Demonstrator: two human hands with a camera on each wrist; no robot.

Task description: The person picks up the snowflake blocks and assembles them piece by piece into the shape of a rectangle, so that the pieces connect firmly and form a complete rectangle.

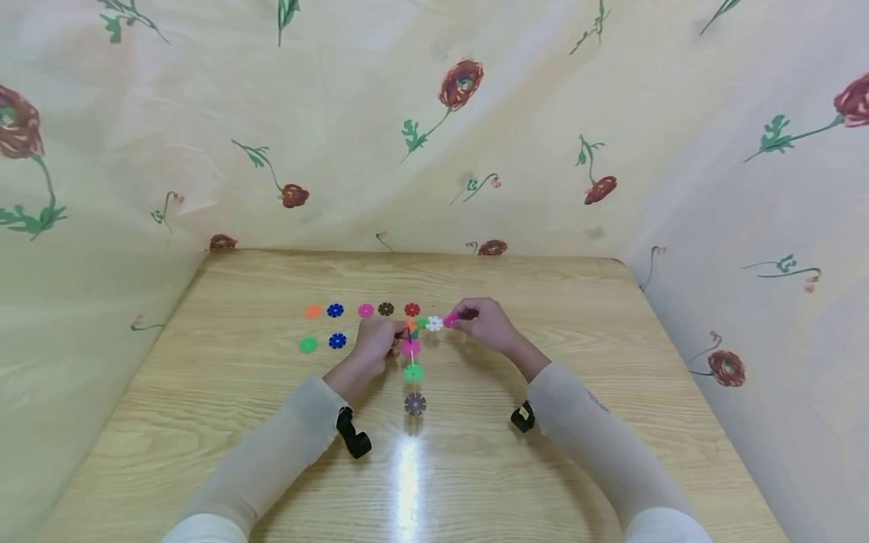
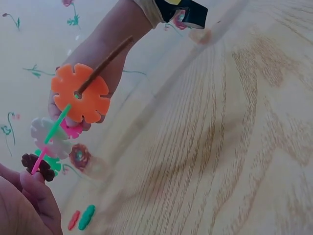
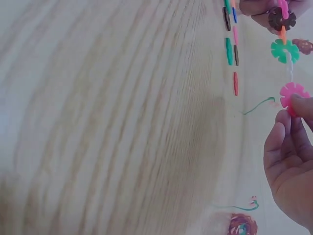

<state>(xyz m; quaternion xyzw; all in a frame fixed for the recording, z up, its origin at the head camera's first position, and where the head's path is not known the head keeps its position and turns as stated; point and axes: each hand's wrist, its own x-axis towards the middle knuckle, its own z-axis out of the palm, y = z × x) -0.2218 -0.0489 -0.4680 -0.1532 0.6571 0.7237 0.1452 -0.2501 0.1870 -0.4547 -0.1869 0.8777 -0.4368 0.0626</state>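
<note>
Notched plastic discs are slotted together into a bent chain held above the table. My left hand (image 1: 376, 341) grips it near a brown disc (image 3: 282, 20), thumb and fingers curled at the joint. At the right end, my right hand (image 1: 490, 324) pinches a pink disc (image 3: 292, 93) between thumb and fingers. A white disc (image 1: 434, 323) and a green disc (image 3: 284, 51) sit between the hands. Another branch runs towards me with a second pink disc (image 1: 410, 348), a light green disc (image 1: 413, 373) and a greyish-brown disc (image 1: 415, 404). My left fingers partly hide the corner.
Loose discs lie on the wooden table (image 1: 543, 483) left of and behind the chain: orange (image 1: 313, 311), blue (image 1: 336, 310), pink (image 1: 366, 310), brown (image 1: 385, 309), red (image 1: 412, 309), green (image 1: 308, 345) and another blue (image 1: 337, 341). Flower-patterned sheeting (image 1: 380, 151) encloses the back and sides.
</note>
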